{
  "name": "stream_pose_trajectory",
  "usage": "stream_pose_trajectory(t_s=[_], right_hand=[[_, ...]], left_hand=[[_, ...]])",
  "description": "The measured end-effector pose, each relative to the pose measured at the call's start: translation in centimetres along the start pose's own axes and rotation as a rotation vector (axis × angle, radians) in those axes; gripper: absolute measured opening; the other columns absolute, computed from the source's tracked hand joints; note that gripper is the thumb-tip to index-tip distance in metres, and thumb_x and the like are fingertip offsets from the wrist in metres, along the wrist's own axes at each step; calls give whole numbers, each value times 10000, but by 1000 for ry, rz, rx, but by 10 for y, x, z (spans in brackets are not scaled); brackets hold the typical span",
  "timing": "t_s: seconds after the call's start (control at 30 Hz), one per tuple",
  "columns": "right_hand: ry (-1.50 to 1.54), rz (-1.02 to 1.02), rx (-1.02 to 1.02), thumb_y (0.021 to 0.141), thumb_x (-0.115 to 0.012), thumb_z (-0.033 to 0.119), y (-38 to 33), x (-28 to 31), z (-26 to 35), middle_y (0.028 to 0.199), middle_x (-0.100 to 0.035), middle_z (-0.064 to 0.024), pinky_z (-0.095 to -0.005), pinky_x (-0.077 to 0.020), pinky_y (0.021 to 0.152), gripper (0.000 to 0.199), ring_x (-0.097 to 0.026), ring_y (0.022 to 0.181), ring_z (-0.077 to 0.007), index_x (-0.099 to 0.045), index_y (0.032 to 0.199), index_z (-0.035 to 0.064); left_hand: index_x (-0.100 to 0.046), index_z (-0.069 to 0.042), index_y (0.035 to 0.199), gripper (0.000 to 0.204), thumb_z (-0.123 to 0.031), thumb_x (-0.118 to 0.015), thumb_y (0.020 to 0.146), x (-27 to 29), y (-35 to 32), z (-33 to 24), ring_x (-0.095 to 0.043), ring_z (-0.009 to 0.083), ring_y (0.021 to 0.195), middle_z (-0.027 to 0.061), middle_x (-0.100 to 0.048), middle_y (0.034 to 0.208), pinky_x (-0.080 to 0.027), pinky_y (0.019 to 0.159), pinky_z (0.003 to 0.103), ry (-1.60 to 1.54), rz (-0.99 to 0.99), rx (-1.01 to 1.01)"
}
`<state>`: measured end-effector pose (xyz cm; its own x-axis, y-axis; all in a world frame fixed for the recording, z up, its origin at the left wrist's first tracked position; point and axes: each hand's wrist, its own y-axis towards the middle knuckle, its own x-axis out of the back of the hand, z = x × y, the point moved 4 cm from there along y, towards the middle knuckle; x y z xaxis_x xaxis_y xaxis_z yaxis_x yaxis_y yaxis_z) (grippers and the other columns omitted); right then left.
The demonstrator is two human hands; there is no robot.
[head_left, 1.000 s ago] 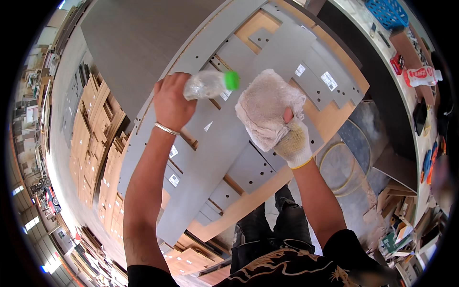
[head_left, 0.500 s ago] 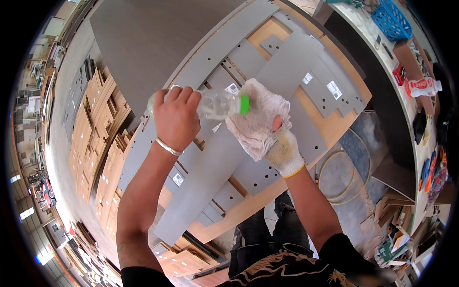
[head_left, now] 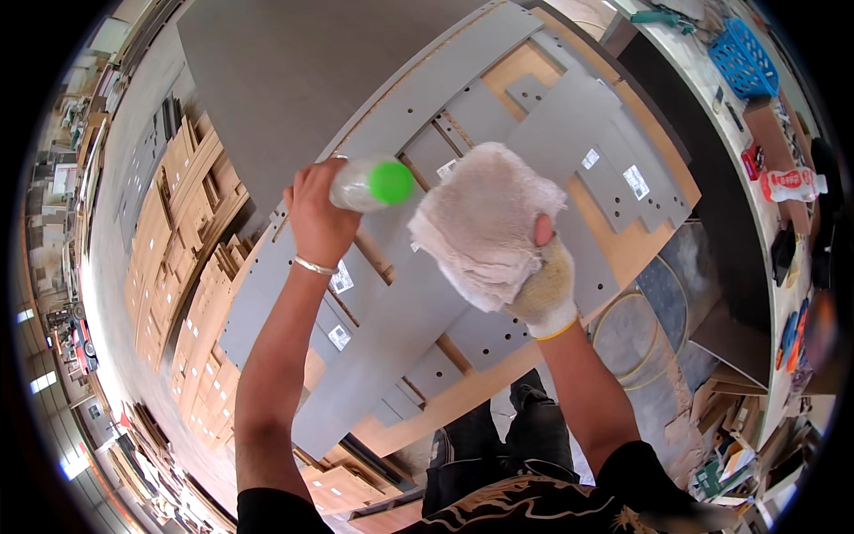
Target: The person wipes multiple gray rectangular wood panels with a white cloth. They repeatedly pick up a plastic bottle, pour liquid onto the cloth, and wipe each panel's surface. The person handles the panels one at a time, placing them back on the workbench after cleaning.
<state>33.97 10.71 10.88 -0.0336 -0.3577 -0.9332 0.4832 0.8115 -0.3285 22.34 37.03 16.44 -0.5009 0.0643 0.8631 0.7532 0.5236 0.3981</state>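
My left hand (head_left: 322,212) is wrapped round a clear plastic bottle (head_left: 354,184) with a bright green cap (head_left: 390,182). The bottle is tilted so the cap faces toward me and to the right. In a knitted, stained white glove, my right hand (head_left: 544,289) holds up a folded pale pinkish cloth (head_left: 485,218), the thumb over its edge. A gap separates cap and cloth. Both hands are above a stack of grey panels (head_left: 405,289) with drilled holes and white labels; the cloth hides part of them.
A worktop (head_left: 756,240) curves along the right, carrying a blue plastic basket (head_left: 744,59), a bottle with a red label (head_left: 792,185) and tools. Stacked wooden panels (head_left: 169,258) stand at the left. A yellowish hose (head_left: 654,334) lies coiled on the floor.
My left hand has drawn the bottle back from the cloth and turned its cap toward me. The cloth now shows more of its flat face.
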Motion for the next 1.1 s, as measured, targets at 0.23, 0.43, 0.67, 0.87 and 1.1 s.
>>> stream_pose_trajectory(t_s=[0.23,0.43,0.67,0.87,1.1], right_hand=[[-340,-72,198,1058,-609,462,-49,39,85,1583,-486,-175,-572,-463,1167,657,-499,1436,-391,-451,1556,63],[-1839,205,298,961,-628,260,-64,70,36,1483,-562,-168,-539,-384,1170,543,-506,1409,-364,-580,1469,74],[-2263,689,270,946,-609,356,-91,62,-118,1568,-486,-139,-549,-239,1256,639,-417,1484,-314,-529,1524,96],[-2261,138,313,1034,-525,141,-34,53,-12,1377,-614,-170,-429,-403,1161,404,-545,1354,-297,-554,1429,67],[-2540,121,597,927,-657,202,-20,86,38,1402,-552,-153,-408,-491,1032,435,-594,1236,-310,-641,1342,70]], left_hand=[[-619,10,1323,652,-227,-933,803,-26,23,87,-693,262,1157,142,-717,1293,-542,1011,387,-751,-59,422],[-432,15,1550,724,-268,-758,969,-16,-101,45,-499,359,1414,226,-511,1546,-417,1157,480,-262,32,476],[-427,45,1556,565,-251,-430,1075,28,-293,38,-303,446,1562,226,-401,1659,-225,1275,540,196,193,386],[-422,18,1575,583,-303,-389,1089,21,-285,34,-282,389,1589,200,-360,1692,-173,1290,536,213,296,380],[-395,6,1602,585,-301,-363,1105,20,-283,33,-286,395,1585,206,-350,1695,-192,1287,528,235,291,317]])
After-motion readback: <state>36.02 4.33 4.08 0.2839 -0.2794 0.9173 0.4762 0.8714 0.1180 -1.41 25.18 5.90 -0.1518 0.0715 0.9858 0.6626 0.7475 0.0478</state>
